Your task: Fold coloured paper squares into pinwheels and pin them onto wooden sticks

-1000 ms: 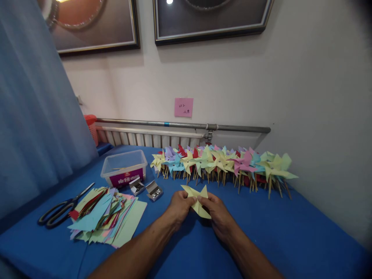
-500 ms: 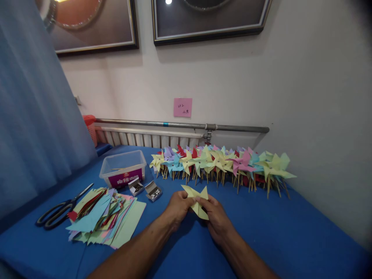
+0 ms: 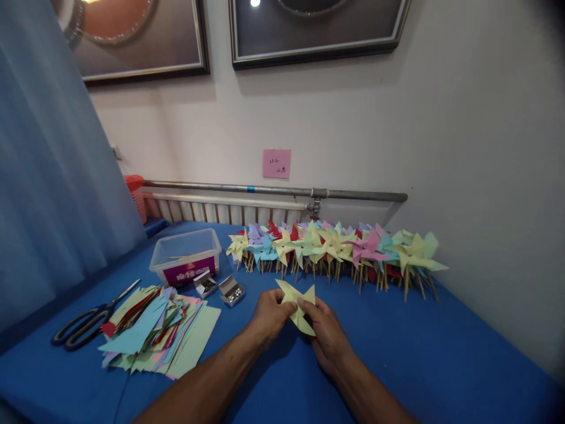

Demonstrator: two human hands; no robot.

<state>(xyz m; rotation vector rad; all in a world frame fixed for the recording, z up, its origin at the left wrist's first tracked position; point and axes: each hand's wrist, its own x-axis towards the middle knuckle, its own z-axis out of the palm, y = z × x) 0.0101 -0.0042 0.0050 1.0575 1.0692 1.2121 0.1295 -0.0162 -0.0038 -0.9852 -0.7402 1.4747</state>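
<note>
You've got the yellow paper pinwheel (image 3: 298, 306) pinched between both hands just above the blue table (image 3: 441, 353); left hand (image 3: 270, 317) grips it at 9 o'clock, right hand (image 3: 324, 330) at 4 o'clock; finished pinwheels (image 3: 335, 247) sit at 12.

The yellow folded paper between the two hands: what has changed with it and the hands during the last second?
Very little. Both the left hand and the right hand keep hold of the yellow folded paper, which sits slightly lower and a touch left in the view; the camera may have shifted. The row of pinwheels, paper stack and scissors are unmoved.
</note>
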